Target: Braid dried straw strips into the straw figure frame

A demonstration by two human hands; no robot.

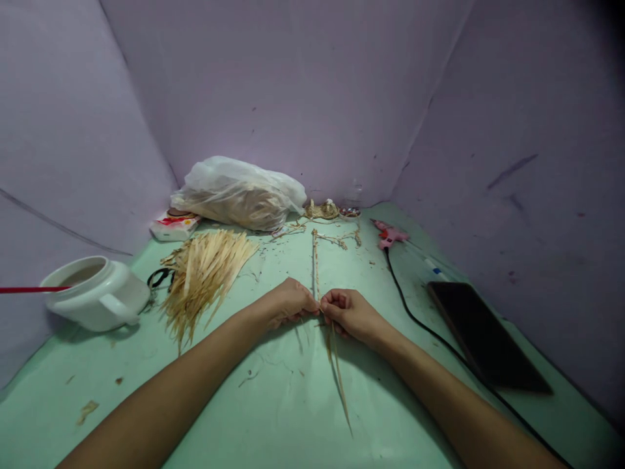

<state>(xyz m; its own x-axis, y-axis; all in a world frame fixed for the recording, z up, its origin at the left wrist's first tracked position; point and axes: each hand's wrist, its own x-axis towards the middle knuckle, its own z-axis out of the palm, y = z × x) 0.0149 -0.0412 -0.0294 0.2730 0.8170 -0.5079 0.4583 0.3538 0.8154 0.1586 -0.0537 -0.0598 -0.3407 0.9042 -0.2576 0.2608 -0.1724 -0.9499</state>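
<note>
On the bench (390,417), right of the dried-strip bundle (205,270), the left hand (291,301) and right hand (352,314) pinch the braided cord (316,264), fingertips together on it. Beyond the bundle lies the plastic bag (239,192); left of it sits the white pot (97,293).

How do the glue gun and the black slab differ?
The glue gun is pink, while the slab is black. The gun is small and irregular in shape; the slab is larger, flat and oblong. The gun lies farther from the person, the slab nearer. Both rest on the green table, to the person's right.
</note>
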